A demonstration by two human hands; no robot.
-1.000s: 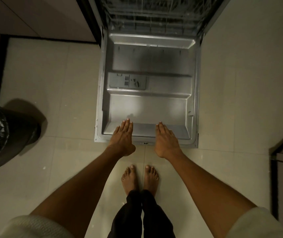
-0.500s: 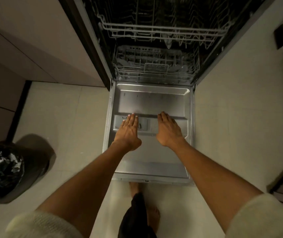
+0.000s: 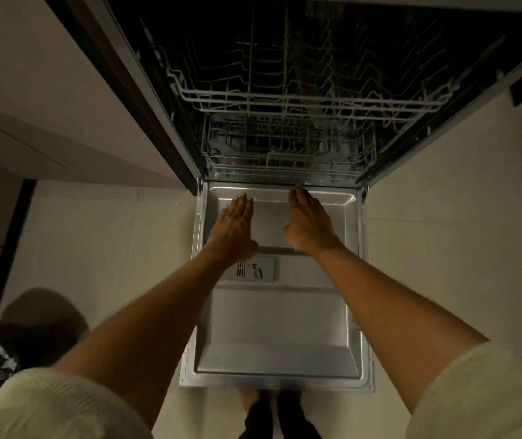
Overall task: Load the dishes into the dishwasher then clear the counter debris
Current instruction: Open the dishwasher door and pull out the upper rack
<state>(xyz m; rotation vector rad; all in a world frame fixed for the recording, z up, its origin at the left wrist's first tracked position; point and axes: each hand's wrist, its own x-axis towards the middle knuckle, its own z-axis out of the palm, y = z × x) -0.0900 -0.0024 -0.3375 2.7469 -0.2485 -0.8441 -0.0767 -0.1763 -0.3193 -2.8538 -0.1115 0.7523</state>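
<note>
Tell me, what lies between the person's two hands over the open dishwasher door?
Only bare steel: the head view shows the left hand and right hand apart, with the door's inner panel between them and nothing on it.

Cream knitted sleeves (image 3: 47, 403) pushed up, dark trousers (image 3: 281, 419), bare feet.
</note>
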